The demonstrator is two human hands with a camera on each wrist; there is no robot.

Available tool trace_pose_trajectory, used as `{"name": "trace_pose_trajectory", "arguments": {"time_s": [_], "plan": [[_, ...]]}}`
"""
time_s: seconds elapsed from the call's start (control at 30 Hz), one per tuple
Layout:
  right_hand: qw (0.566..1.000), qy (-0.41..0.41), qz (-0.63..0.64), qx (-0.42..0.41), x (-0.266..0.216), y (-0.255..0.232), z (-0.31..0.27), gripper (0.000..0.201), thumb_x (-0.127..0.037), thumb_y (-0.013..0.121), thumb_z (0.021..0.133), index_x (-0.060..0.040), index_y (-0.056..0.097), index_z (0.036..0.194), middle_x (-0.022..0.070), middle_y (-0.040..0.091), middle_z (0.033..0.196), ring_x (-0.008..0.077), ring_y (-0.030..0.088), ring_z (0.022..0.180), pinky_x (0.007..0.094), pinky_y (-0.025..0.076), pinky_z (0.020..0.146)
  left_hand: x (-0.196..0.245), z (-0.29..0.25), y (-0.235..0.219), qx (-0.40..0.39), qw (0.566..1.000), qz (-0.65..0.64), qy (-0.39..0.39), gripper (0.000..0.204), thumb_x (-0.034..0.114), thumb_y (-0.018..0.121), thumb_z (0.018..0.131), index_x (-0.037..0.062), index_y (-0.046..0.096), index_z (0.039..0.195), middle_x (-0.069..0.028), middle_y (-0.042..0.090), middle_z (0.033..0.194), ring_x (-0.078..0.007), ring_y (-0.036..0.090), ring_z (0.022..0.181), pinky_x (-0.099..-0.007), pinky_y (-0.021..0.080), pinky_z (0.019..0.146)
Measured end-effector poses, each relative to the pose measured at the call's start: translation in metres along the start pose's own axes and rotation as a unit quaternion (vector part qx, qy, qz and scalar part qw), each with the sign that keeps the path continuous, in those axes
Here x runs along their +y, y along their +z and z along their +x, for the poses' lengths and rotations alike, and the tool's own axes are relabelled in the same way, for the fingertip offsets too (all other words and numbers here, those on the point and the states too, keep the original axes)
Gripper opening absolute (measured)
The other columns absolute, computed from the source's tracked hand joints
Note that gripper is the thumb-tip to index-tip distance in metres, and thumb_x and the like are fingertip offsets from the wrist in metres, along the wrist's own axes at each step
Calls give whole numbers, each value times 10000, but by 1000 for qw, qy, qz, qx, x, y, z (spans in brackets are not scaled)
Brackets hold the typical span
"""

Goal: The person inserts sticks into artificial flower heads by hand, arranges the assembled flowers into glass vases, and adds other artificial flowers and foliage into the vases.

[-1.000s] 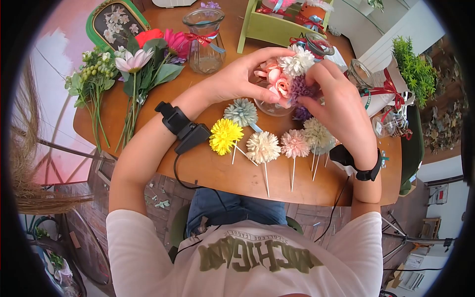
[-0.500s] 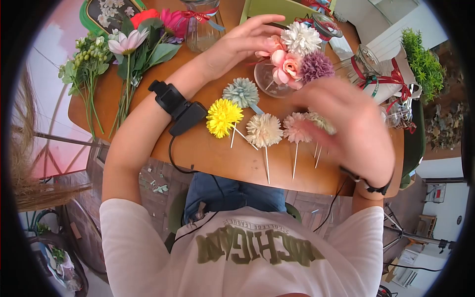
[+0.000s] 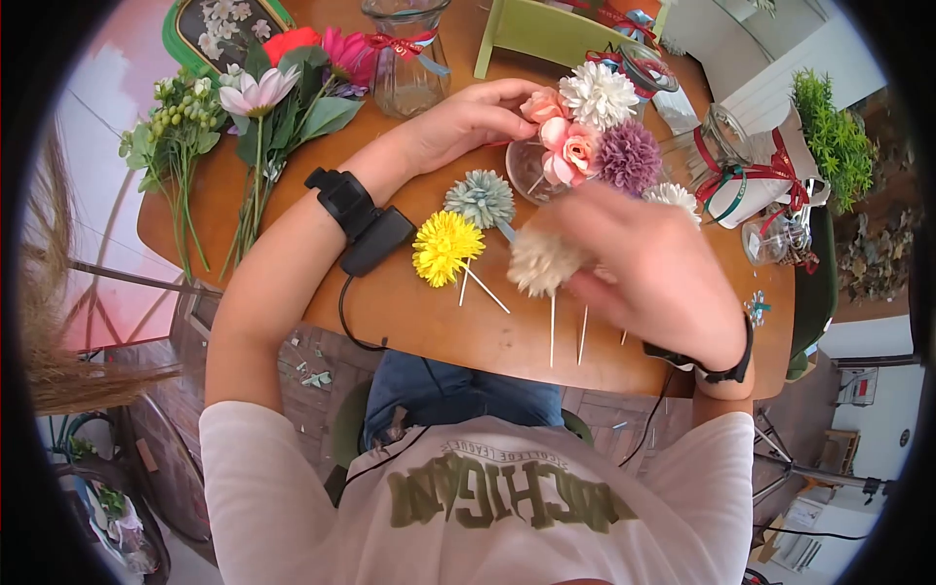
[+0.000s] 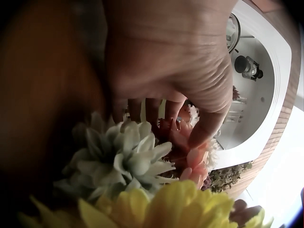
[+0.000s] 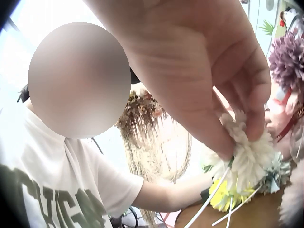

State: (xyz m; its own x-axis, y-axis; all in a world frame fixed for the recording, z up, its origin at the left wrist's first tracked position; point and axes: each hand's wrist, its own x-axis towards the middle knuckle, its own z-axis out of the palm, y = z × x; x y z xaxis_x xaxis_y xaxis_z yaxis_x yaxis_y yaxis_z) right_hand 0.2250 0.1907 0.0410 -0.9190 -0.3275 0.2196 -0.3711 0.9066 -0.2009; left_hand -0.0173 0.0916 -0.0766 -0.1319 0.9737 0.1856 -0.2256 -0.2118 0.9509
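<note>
My right hand [image 3: 653,258], blurred in the head view, pinches a cream pompom flower [image 5: 251,159] just under its head. Its thin white stem [image 5: 209,197] slants down in the right wrist view. Thumb and fingers of my left hand [image 3: 468,122] curl about a pink rose [image 3: 542,105] at the left of a bouquet. A larger pink rose [image 3: 571,151], a white pompom flower [image 3: 598,96] and a purple one [image 3: 627,157] crowd together over a glass vase [image 3: 526,175]. Near the left wrist lie a yellow pompom flower [image 3: 447,250] and a blue-grey one [image 3: 480,199].
Another white pompom flower [image 3: 673,198] shows behind the right hand. Leafy flower stems [image 3: 258,185] lie at the left, near a ribboned glass vase [image 3: 408,73]. A green wooden box [image 3: 536,44] stands at the back; a ribboned white wrap [image 3: 770,175] is at the right.
My right hand has left the bouquet, swept down to the row of pompom flowers and taken up the cream one. The left hand loosened from the bouquet, then curled back at the pink rose.
</note>
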Motion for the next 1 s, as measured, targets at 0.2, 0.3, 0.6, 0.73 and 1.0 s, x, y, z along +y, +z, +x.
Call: {"name": "trace_pose_trajectory", "arguments": {"time_s": [0.2,0.3,0.6,0.73,1.0], "plan": [[950,17,15,310,17,-28,-14,498,63,749,803,37,538,1253,147,620,1239,216,658,1056,344,553,864,7,-7,14,-11,999,45,-13,610,-45,730,812,50,511,1373,-18,569,1317,-123,504,1276,-317,425,1074],[892,0,-12,452,24,-26,-15,593,109,744,837,76,445,1347,216,574,1341,263,644,1143,346,551,966,0,-2,8,-26,996,87,-7,717,-85,760,784,51,486,1433,-19,561,1364,-124,506,1289,-307,445,1057],[892,-46,-121,432,28,-25,-5,453,87,767,639,-27,688,1070,108,672,1049,187,632,885,292,513,701,2,-3,16,17,974,224,-5,761,20,841,786,30,468,1449,-54,584,1379,-145,531,1279,-320,456,1058],[903,-70,-202,372,23,-21,4,430,98,755,620,-23,692,1028,122,671,1009,233,641,859,307,514,677,2,-2,17,-17,987,160,-7,772,76,875,767,23,476,1426,-75,596,1357,-149,545,1258,-326,462,1052],[948,-80,-201,232,25,-6,19,425,59,742,590,-74,664,987,79,640,967,270,651,807,339,526,626,2,-2,18,16,942,332,39,822,175,915,720,6,473,1392,-127,566,1373,-188,547,1262,-336,455,1060]]}}
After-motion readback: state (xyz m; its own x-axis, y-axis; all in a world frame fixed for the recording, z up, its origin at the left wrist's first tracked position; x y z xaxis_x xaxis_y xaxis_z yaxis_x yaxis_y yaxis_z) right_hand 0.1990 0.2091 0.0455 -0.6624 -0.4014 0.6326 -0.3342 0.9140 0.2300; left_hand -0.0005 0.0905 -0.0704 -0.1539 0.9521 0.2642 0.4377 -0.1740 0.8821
